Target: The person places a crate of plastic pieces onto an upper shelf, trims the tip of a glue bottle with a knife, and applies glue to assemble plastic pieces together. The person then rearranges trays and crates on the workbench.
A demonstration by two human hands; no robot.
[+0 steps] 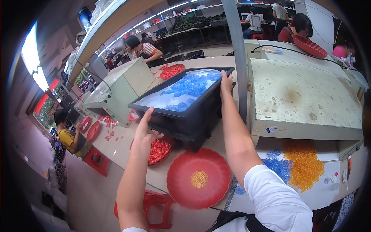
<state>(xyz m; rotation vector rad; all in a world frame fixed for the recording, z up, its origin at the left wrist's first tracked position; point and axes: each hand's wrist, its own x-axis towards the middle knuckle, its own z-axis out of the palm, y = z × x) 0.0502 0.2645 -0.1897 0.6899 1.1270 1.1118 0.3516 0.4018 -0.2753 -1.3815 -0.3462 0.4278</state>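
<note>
A black plastic bin [181, 121], lined with a white sheet [150, 101], holds a spread of small clear-blue pieces [189, 86]. It is tilted above the bench. My left hand [145, 129] grips its near left corner, thumb on the rim and fingers partly hidden underneath. At the right end, my right hand [227, 83] is wrapped over the rim. More black plastic shows below the bin; whether that is a second bin cannot be made out. Just under it, on the bench, lie a red scalloped tray [199, 193] with a gold emblem and a tray of red pieces [159, 151].
Right of me, orange pieces [305, 166] and blue pieces [277, 168] lie on white paper beneath a pale metal housing [305, 96]. A metal post [236, 46] rises beside my right hand. Another housing [119, 87] stands left. Red stools [96, 162] and several seated people are around.
</note>
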